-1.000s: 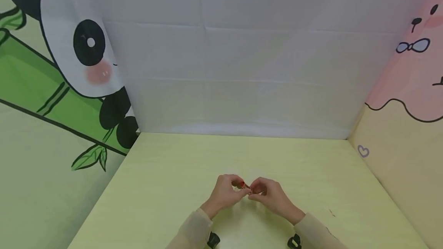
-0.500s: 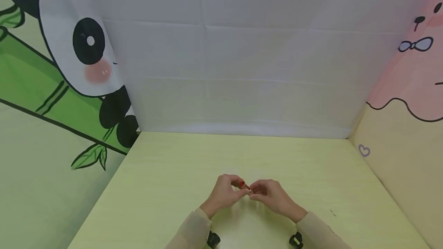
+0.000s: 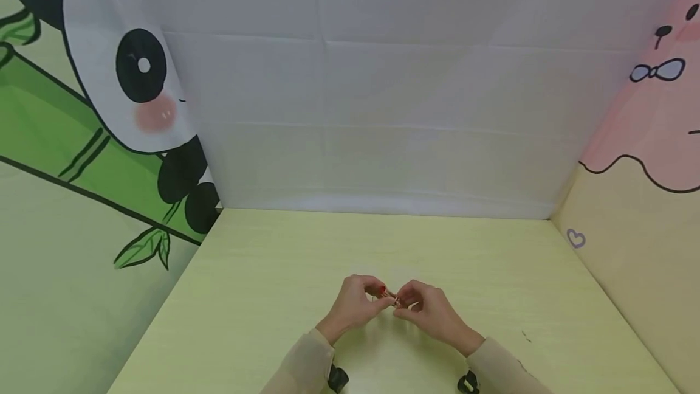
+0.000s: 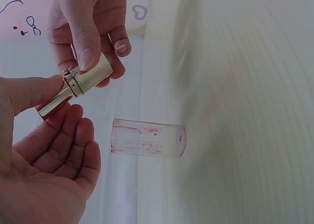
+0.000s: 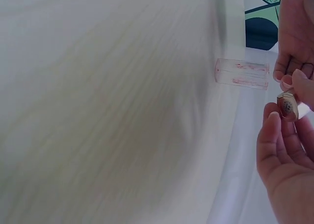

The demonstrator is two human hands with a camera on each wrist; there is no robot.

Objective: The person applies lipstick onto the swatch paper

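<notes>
Holding a little gold tube point(image 4: 78, 84) by its two ends, the left hand point(image 3: 354, 306) and right hand point(image 3: 433, 312) meet over the middle of the desk point(image 3: 273, 272), well apart from its left and right edges. The left fingers pinch the thin end of the tube, with the thumb on top. The right fingers grip the fat end, and that thumb presses flat along its side. The tube is tilted, and a ring with small dark bits goes around it where the thin part meets the fat part. A clear cup point(image 4: 147, 138) with pink and red smears stands upright on the desk, apart from both hands, on the side toward the back edge. It hardly shows from the head camera, so I can't quite tell how near that edge it is. Pale sleeves point(image 3: 303, 360) cover both arms, and a black thing point(image 3: 338, 379) sits under the left wrist. A tiny dark mark point(image 3: 526, 337) is on the desk near the right sleeve. A white sheet point(image 3: 383, 108) rises at the back edge. A panda picture point(image 3: 90, 72) is past the left edge, and a purple heart point(image 3: 569, 239) is by the right edge.
</notes>
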